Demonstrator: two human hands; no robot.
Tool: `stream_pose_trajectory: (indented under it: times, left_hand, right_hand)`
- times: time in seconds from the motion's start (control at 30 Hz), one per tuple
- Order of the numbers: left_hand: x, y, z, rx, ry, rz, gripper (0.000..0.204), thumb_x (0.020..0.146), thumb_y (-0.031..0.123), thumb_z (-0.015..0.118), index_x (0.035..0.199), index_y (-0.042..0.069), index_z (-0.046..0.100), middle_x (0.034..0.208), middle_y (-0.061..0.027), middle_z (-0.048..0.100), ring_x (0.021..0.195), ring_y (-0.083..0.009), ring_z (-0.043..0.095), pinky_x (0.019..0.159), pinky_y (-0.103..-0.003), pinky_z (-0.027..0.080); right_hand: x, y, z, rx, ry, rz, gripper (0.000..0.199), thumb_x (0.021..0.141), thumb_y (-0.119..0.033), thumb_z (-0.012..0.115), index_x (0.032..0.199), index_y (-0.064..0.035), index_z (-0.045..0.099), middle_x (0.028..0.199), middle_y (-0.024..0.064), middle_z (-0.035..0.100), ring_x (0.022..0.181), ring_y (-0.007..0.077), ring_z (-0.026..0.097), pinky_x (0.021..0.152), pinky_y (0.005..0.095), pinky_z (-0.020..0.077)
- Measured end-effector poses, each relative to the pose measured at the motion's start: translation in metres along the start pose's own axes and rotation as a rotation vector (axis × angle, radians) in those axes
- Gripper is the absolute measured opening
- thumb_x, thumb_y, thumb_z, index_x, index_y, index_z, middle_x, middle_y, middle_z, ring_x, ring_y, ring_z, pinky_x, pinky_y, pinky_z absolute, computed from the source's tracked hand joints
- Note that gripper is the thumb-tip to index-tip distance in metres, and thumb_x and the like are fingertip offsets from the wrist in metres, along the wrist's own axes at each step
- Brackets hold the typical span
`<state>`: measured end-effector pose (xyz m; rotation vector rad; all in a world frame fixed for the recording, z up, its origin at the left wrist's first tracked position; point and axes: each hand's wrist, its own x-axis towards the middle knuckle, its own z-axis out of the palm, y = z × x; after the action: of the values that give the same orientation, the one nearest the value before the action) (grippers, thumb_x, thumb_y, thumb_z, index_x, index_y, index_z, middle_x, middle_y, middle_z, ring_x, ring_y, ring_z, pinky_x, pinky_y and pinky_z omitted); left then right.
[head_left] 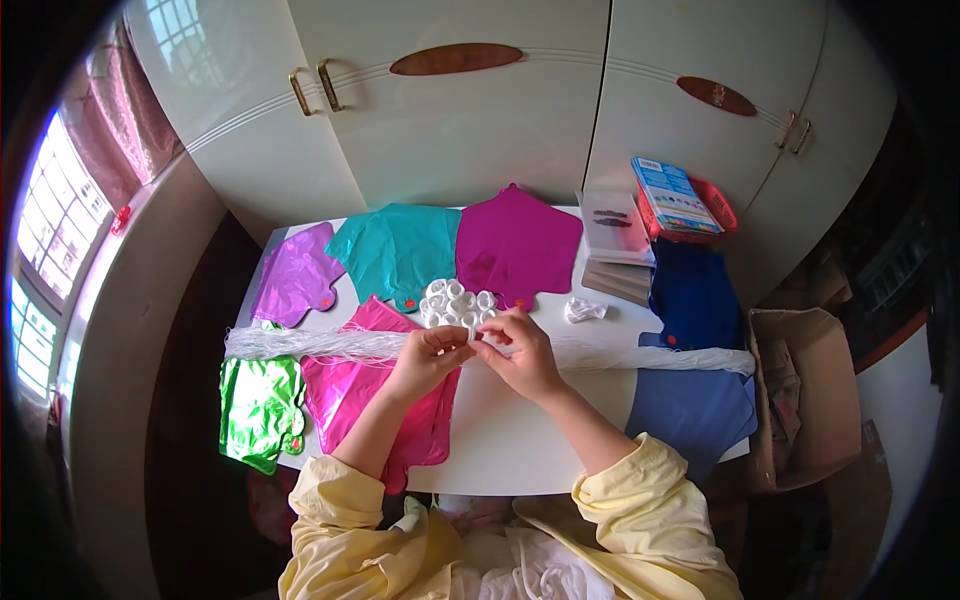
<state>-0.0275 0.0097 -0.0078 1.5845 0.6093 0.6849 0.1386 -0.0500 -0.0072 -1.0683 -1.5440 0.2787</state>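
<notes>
My left hand (428, 360) and my right hand (520, 352) meet over the middle of the table, fingertips pinched together. Between them is a small white roll (471, 322), partly hidden by the fingers; its exact form is hard to make out. Just beyond lies a cluster of several white rolls (440, 296), looking like coiled ribbon. A long bundle of white strings (640, 356) stretches across the table beneath my hands. A flat pink foil balloon (345, 375) lies under and beside my left forearm.
Flat foil balloons surround the work: purple (295, 272), teal (400, 245), magenta (520, 240), green (258, 410), dark blue (695, 290) and slate blue (690, 405). A crumpled white bit (585, 309), clear bags (615, 232), a red basket (712, 205) and a cardboard box (820, 400) are rightward.
</notes>
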Motion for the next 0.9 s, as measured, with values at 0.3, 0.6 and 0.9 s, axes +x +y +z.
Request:
stream_pose_trajectory:
  times: [0.3, 0.6, 0.9]
  left_hand:
    - [-0.006, 0.022, -0.006, -0.261, -0.180, -0.147, 0.011, 0.079, 0.001, 0.059, 0.089, -0.004, 0.060, 0.085, -0.0085, 0.063, 0.081, -0.0136, 0.061, 0.074, -0.025, 0.047]
    - [-0.004, 0.016, -0.005, -0.293, -0.159, -0.121, 0.017, 0.078, -0.002, 0.059, 0.090, 0.001, 0.047, 0.085, -0.0080, 0.060, 0.083, -0.0157, 0.061, 0.069, -0.026, 0.046]
    - [0.003, 0.001, -0.009, -0.226, -0.034, 0.021, 0.020, 0.078, -0.006, 0.058, 0.088, 0.003, 0.043, 0.079, -0.0024, 0.054, 0.072, -0.0082, 0.054, 0.062, -0.022, 0.043]
  right_hand:
    - [-0.004, 0.016, -0.003, 0.654, -0.337, 0.419, 0.013, 0.081, -0.006, 0.064, 0.090, -0.0004, 0.057, 0.082, 0.0049, 0.063, 0.074, 0.0111, 0.062, 0.067, 0.0240, 0.0514]
    - [-0.002, 0.012, 0.000, 0.520, -0.323, 0.506, 0.011, 0.081, -0.004, 0.063, 0.087, -0.0009, 0.055, 0.073, 0.0043, 0.061, 0.069, 0.0107, 0.060, 0.062, 0.0235, 0.0490]
    - [0.008, 0.005, -0.003, 0.330, -0.311, 0.590, 0.011, 0.082, -0.007, 0.062, 0.089, 0.0011, 0.063, 0.074, 0.0043, 0.063, 0.068, 0.0088, 0.059, 0.059, 0.0225, 0.0479]
